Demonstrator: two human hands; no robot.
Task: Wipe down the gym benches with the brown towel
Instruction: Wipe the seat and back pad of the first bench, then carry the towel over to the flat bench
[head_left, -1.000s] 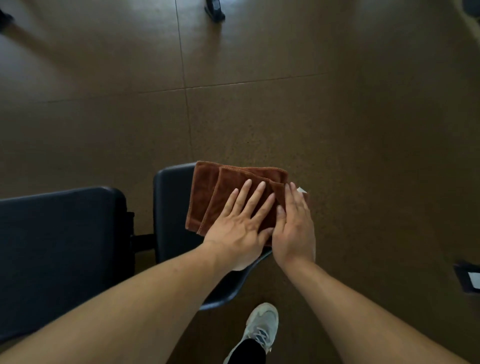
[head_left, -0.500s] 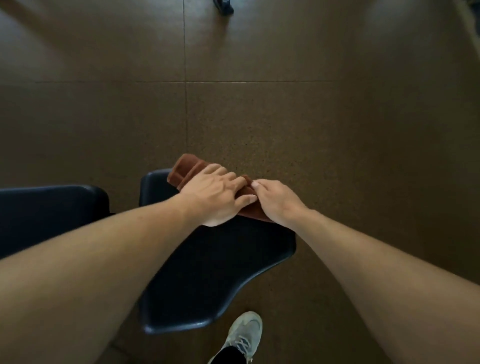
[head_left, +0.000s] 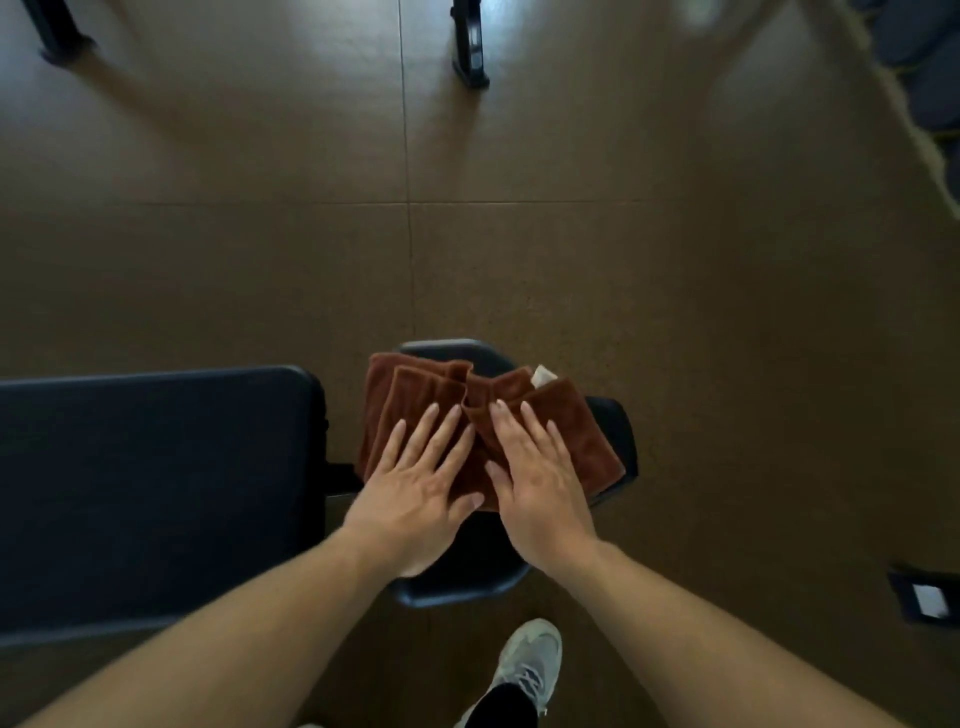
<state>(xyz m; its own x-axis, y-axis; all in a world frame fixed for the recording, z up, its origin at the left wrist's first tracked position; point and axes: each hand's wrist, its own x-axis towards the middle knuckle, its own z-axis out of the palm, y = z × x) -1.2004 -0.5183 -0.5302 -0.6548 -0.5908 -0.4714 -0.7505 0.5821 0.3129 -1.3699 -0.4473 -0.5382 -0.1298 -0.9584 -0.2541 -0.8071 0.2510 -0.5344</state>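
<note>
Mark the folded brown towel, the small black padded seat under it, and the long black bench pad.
Folded brown towel (head_left: 582, 436): head view, bare right portion.
Small black padded seat (head_left: 457, 577): head view, near edge.
Long black bench pad (head_left: 156, 483): head view, top surface.

Under your hands you have the towel (head_left: 571, 436), a rusty brown with a faint ribbed pile, and a small white tag (head_left: 543, 375) shows at its far edge. The seat pad (head_left: 467, 577) beneath it is plain black, and so is the long pad (head_left: 156, 483) to your left. The floor (head_left: 675, 286) is a dull olive-brown, finely speckled, crossed by thin dark seams into large squares. Your shoe (head_left: 530, 660) is pale grey-white with grey laces, below a black trouser leg (head_left: 498, 709). At the right edge lies a black plate (head_left: 924, 597) carrying a white label.
</note>
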